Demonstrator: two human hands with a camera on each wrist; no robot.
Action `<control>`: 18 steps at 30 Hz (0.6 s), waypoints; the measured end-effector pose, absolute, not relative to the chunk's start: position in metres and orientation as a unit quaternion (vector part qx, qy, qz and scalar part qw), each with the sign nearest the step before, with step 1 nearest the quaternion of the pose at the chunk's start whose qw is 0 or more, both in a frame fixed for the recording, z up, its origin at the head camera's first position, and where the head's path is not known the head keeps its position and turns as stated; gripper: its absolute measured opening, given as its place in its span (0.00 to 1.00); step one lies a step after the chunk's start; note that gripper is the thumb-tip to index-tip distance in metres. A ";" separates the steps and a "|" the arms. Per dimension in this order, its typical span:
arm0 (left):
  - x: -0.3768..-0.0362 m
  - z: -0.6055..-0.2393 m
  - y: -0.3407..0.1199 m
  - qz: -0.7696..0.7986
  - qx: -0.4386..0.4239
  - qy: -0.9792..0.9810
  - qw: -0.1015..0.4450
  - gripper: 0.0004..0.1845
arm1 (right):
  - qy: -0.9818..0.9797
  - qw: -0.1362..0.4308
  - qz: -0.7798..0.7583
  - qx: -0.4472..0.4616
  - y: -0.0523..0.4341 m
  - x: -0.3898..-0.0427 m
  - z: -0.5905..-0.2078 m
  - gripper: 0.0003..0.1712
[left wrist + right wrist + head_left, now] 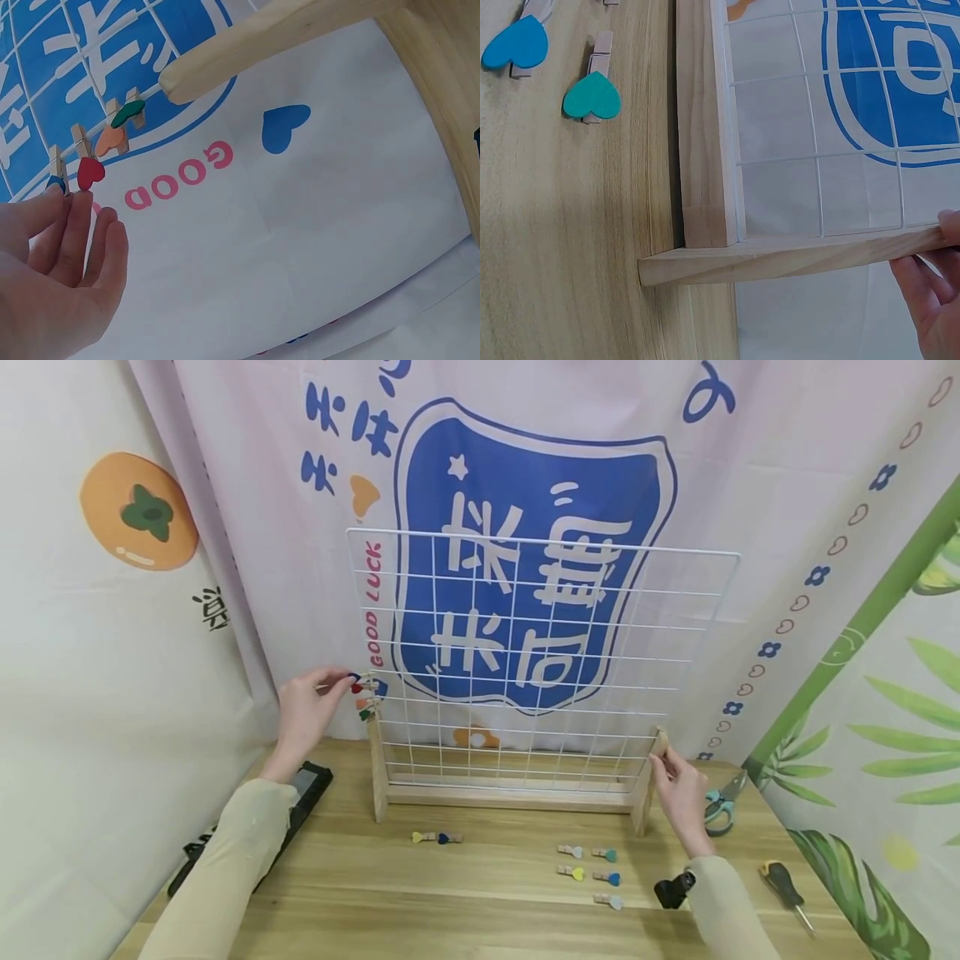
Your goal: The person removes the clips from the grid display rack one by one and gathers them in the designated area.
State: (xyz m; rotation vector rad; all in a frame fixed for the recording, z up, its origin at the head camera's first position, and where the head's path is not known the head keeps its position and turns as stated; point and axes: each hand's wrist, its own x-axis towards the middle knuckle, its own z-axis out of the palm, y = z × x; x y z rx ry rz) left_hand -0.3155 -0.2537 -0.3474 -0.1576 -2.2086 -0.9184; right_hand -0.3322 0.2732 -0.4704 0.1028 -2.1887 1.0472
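Head view: tabletop [420, 914] room lower centre; left hand [303, 714] pinches blue clip [58, 166], grid [543, 542]'s left edge; right hand [682, 789] grips post [643, 793].

White grid [512, 617] — red-hearted clip [88, 166], blue-hearted clip [58, 169]

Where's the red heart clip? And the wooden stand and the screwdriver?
Red heart clip [91, 173]: left wrist view, on its red heart.
Wooden stand [780, 262]: right wrist view, on its side leg.
Screwdriver [782, 884]: head view, on its handle.
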 end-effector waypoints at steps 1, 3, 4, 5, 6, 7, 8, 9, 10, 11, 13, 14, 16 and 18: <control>-0.316 -0.347 -0.254 -0.357 -0.064 -0.856 0.369 0.09 | -0.845 0.348 0.404 0.039 0.273 -0.332 -0.471 0.15; -0.317 -0.347 -0.254 -0.355 -0.069 -0.851 0.380 0.08 | -0.845 0.345 0.406 0.037 0.273 -0.332 -0.471 0.15; -0.317 -0.347 -0.254 -0.355 -0.071 -0.849 0.384 0.08 | -0.845 0.344 0.407 0.037 0.273 -0.332 -0.471 0.15; -0.317 -0.347 -0.254 -0.354 -0.072 -0.848 0.389 0.08 | -0.845 0.343 0.407 0.036 0.273 -0.332 -0.471 0.15; -0.317 -0.346 -0.254 -0.352 -0.073 -0.846 0.393 0.07 | -0.845 0.342 0.409 0.036 0.273 -0.332 -0.471 0.15; -0.317 -0.346 -0.254 -0.350 -0.074 -0.845 0.397 0.07 | -0.845 0.342 0.409 0.036 0.273 -0.332 -0.471 0.15; -0.317 -0.346 -0.254 -0.349 -0.075 -0.844 0.401 0.07 | -0.845 0.342 0.410 0.036 0.272 -0.332 -0.471 0.15; -0.317 -0.347 -0.254 -0.348 -0.075 -0.843 0.403 0.07 | -0.845 0.342 0.411 0.037 0.272 -0.332 -0.471 0.15; -0.317 -0.347 -0.255 -0.349 -0.075 -0.842 0.405 0.07 | -0.844 0.343 0.410 0.037 0.272 -0.332 -0.471 0.15; -0.317 -0.347 -0.255 -0.351 -0.075 -0.840 0.408 0.07 | -0.844 0.344 0.410 0.038 0.272 -0.332 -0.471 0.14; -0.317 -0.346 -0.257 -0.353 -0.075 -0.837 0.411 0.07 | -0.844 0.346 0.408 0.039 0.272 -0.332 -0.471 0.14; -0.317 -0.346 -0.258 -0.354 -0.075 -0.836 0.412 0.07 | -0.845 0.346 0.407 0.039 0.272 -0.332 -0.471 0.15; -0.316 -0.345 -0.259 -0.354 -0.074 -0.836 0.413 0.08 | -0.846 0.347 0.403 0.038 0.272 -0.333 -0.471 0.15; -0.314 -0.345 -0.259 -0.351 -0.072 -0.839 0.410 0.08 | -0.847 0.346 0.403 0.037 0.272 -0.333 -0.471 0.15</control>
